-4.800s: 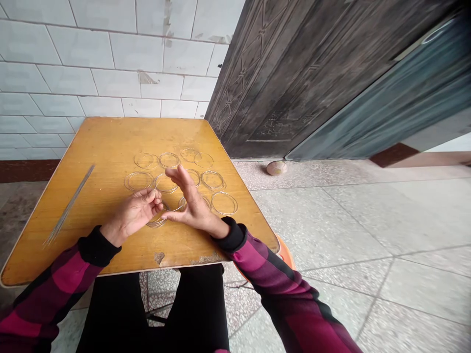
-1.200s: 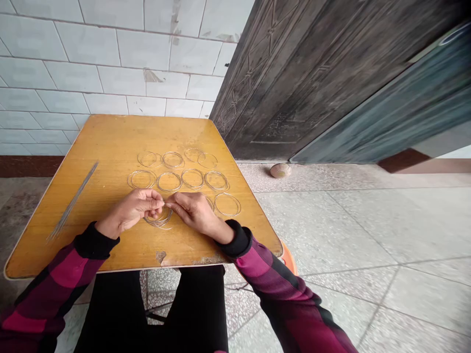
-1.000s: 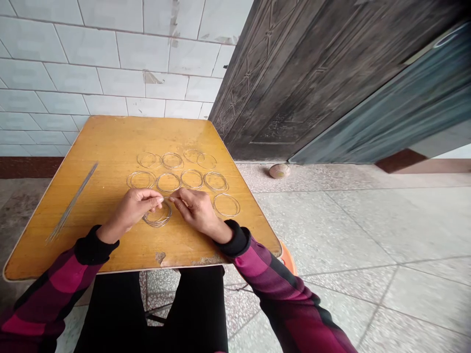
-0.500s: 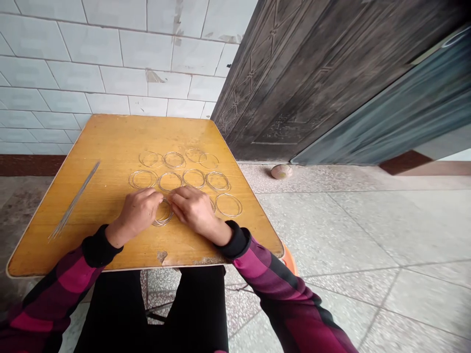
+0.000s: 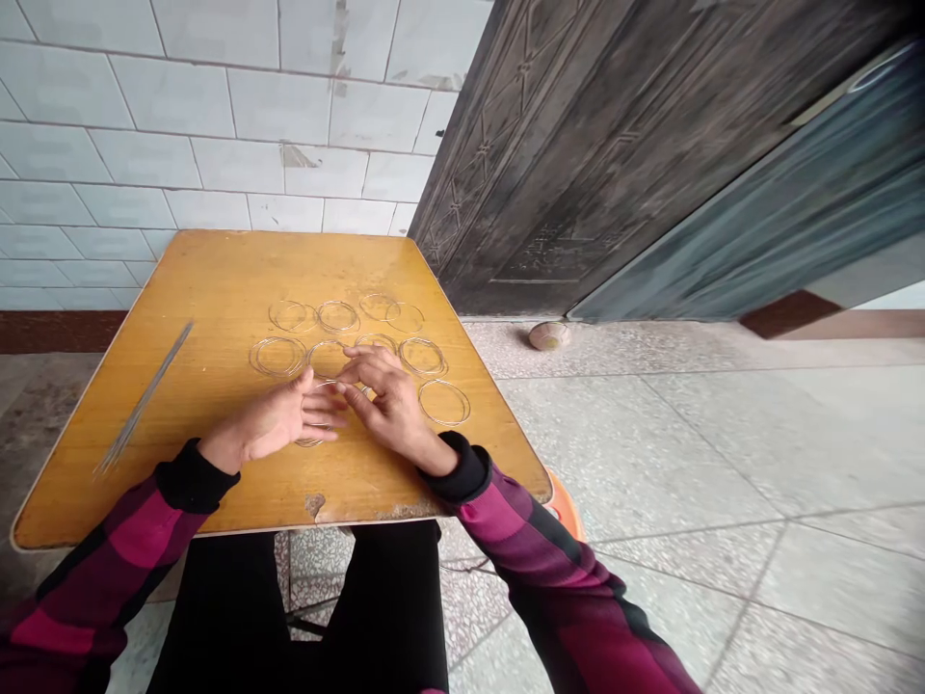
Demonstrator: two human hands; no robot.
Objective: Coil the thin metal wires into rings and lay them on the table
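Note:
My left hand (image 5: 278, 421) lies on its side on the yellow wooden table (image 5: 217, 275), fingers stretched out and apart, holding nothing. A coil of thin wire (image 5: 310, 440) peeks out beneath its fingers. My right hand (image 5: 388, 397) rests just to the right, its bent fingers closed over the same coil, fingertips touching those of the left hand. Several finished wire rings lie in rows beyond the hands, among them one at the left (image 5: 276, 356) and one at the right (image 5: 443, 402).
A bundle of straight wire rods (image 5: 145, 398) lies near the table's left edge. A tiled wall stands behind the table and a dark carved door (image 5: 578, 145) to the right. A small round object (image 5: 548, 334) sits on the floor; something orange (image 5: 568, 503) shows below the table's right corner.
My left hand has opened and turned onto its side, letting go of the coil it pinched. My right hand has slid slightly forward over the coil, which now lies on the table.

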